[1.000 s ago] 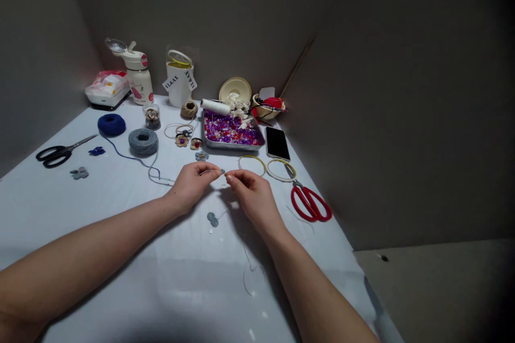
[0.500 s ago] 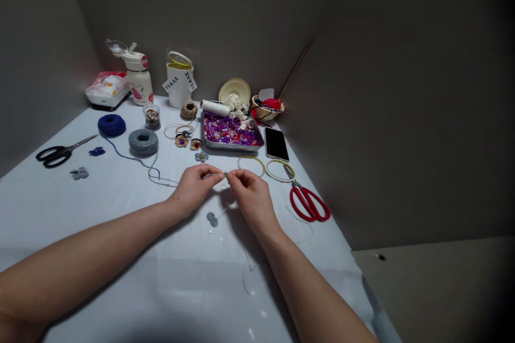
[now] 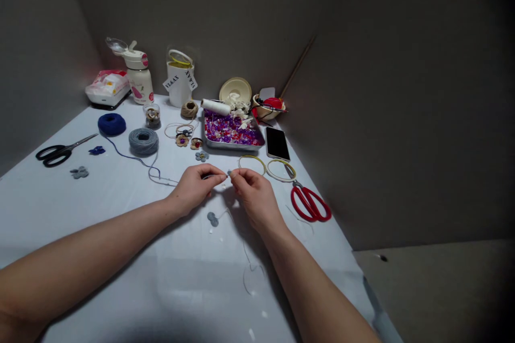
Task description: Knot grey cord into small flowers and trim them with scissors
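Observation:
My left hand (image 3: 196,186) is closed in a pinch on grey yarn (image 3: 207,176), which trails back past a grey yarn ball (image 3: 144,142). Close beside it, my right hand (image 3: 254,193) pinches a small grey yarn piece (image 3: 229,172) between thumb and fingertips; most of that piece is hidden. Below the hands lies a grey crocheted piece (image 3: 212,219) with a thin tail of thread. A grey crocheted flower (image 3: 201,156) with a yellow centre rests just beyond my hands.
Behind stands a metal tray (image 3: 235,146) of purple and red beads. Red-handled scissors (image 3: 310,203), bangle rings (image 3: 281,170) and a phone (image 3: 277,144) lie at the right. Black scissors (image 3: 58,154), a blue yarn ball (image 3: 111,125) and a bottle (image 3: 140,86) are at the left.
My right hand has shifted slightly to the right, and a little more of the grey piece shows at its fingertips. Both hands still pinch.

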A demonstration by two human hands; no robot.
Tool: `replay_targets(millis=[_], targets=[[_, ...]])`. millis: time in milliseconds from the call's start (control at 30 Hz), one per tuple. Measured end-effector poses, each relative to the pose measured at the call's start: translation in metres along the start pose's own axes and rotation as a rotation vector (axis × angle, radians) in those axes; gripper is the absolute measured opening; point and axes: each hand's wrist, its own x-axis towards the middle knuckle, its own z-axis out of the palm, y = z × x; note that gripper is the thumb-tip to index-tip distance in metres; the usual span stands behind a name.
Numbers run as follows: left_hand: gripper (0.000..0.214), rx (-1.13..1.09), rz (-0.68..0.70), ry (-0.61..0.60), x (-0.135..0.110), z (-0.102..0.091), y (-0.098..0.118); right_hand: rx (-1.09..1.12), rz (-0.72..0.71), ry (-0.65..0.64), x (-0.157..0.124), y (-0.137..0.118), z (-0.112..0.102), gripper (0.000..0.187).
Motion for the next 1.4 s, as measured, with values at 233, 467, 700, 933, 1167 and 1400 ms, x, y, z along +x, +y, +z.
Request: replay_targets(millis=[233,467,700,933,1167,1400], targets=[[0.012,0.007,0.014,-0.009,0.003,-0.002,-0.002,-0.110,-0.040,-0.028,-0.001,-0.003,-0.004,0.024],[0.009,0.095,0.039,-0.036,0.005,-0.006,-0.001,-0.272,-0.101,-0.103,0.000,-0.005,-0.011,0.019],[0.012,0.255,0.088,-0.139,0.009,-0.012,-0.002,-0.488,-0.168,-0.217,-0.003,-0.014,-0.017,0.014],[0.016,0.551,0.181,-0.232,0.008,-0.012,-0.001,-0.759,-0.295,-0.316,-0.003,-0.014,-0.022,0.012],[0.017,0.725,0.325,-0.268,0.006,-0.010,-0.001,-0.914,-0.378,-0.371,-0.005,-0.013,-0.023,0.012],[0.013,0.567,0.377,-0.216,0.010,-0.014,-0.001,-0.736,-0.465,-0.300,-0.002,-0.012,-0.021,0.013]])
